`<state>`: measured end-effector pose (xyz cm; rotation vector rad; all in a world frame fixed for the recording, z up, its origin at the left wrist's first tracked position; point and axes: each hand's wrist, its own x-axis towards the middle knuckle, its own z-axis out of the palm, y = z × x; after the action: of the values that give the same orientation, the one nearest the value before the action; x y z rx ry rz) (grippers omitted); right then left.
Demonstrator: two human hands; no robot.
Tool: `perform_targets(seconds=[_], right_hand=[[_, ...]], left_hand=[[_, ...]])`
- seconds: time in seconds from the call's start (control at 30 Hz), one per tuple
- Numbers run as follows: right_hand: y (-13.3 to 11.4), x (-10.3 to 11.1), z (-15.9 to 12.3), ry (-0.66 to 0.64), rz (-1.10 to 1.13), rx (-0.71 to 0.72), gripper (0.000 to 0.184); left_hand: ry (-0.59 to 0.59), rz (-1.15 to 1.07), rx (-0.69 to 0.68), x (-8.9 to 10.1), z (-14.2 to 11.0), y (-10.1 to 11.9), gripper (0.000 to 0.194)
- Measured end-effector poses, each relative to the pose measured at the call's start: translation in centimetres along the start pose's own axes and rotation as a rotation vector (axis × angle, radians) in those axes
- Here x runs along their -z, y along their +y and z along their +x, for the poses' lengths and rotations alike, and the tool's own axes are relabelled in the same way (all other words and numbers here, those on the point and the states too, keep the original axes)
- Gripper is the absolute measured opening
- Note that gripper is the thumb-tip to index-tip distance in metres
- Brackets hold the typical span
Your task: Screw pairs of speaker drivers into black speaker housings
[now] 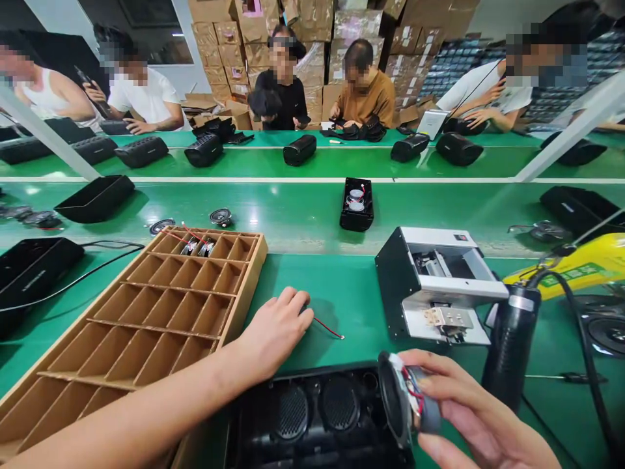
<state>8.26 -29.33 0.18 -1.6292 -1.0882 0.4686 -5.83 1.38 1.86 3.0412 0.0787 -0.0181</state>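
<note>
My right hand (463, 407) holds a round speaker driver (396, 398) by its magnet. Its dark cone side faces left, and red and white wires show along its frame. Below and to the left of it lies an open black speaker housing (317, 436) with two round grilles inside. My left hand (280, 329) is closed over a dark part on the green bench. Most of that part is hidden under the fingers, and a thin red wire (328, 327) with a small white plug runs out of it to the right.
A cardboard divider box (229, 339) with two speaker drivers (198, 247) stands left. A metal-cased machine (434, 286) and a black cylindrical tool (512, 345) stand right. Beyond, a black housing (357, 205) rests on the green line. Several people work across it.
</note>
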Motion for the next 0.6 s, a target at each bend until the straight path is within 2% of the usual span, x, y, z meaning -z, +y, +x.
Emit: perform_targets(seconds=[0.1, 0.17, 0.33, 0.4, 0.5, 0.6], right_hand=[[-1.0, 0.1, 0.2, -0.056, -0.142, 0.072, 0.044], [-1.5, 0.2, 0.3, -0.082, -0.164, 0.064, 0.043], [-1.7, 0.1, -0.1, -0.150, -0.059, -0.057, 0.041], [-1.8, -0.2, -0.3, -0.148, -0.002, -0.137, 0.041], [-2.2, -0.9, -0.1, 0.017, 0.098, -0.311, 0.043], [-2.1, -1.6, 0.3, 0.220, 0.280, -0.398, 0.043]], left_hand=[[-0.055, -0.036, -0.053, 0.5, -0.3, -0.3, 0.027], [-0.068, -0.059, -0.039, 0.7, -0.4, -0.8, 0.033], [-0.109, -0.180, 0.033, 1.0, 0.0, -2.0, 0.031], [-0.073, -0.244, 0.104, 1.8, -0.2, -2.4, 0.030], [0.068, -0.332, 0.283, 4.2, -1.8, -2.3, 0.035], [0.191, -0.549, 0.413, 6.4, -4.8, -0.5, 0.044]])
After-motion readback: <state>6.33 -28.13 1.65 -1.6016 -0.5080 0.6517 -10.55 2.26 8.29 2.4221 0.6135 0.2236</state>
